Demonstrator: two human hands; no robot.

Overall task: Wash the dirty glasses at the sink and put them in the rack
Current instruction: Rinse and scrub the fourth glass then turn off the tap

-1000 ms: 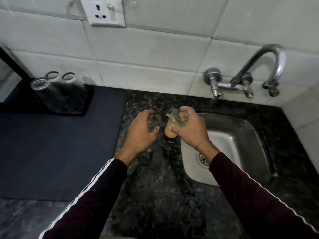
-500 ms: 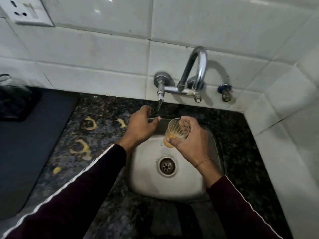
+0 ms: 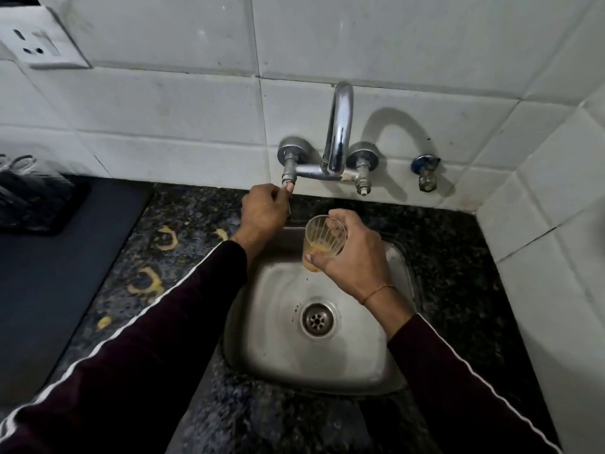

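Note:
My right hand (image 3: 352, 257) grips a ribbed glass (image 3: 322, 239) smeared with orange residue, tilted with its mouth up and held over the back of the steel sink (image 3: 327, 362). My left hand (image 3: 262, 213) reaches up to the left tap handle (image 3: 288, 183) of the wall tap (image 3: 340, 132), fingers curled round it. No water runs from the spout. At the far left, clean glasses (image 3: 19, 165) stand in a dark rack (image 3: 42, 204), partly cut off by the frame edge.
Orange ring stains (image 3: 147, 283) mark the speckled black counter left of the sink. A dark mat (image 3: 49, 290) covers the counter further left. A second valve (image 3: 425, 173) sticks out of the tiled wall at right. A wall socket (image 3: 36, 44) sits top left.
The view swung right from the rack to centre on the sink. My right hand carried the glass over the basin, and my left hand rose from the counter onto the tap handle.

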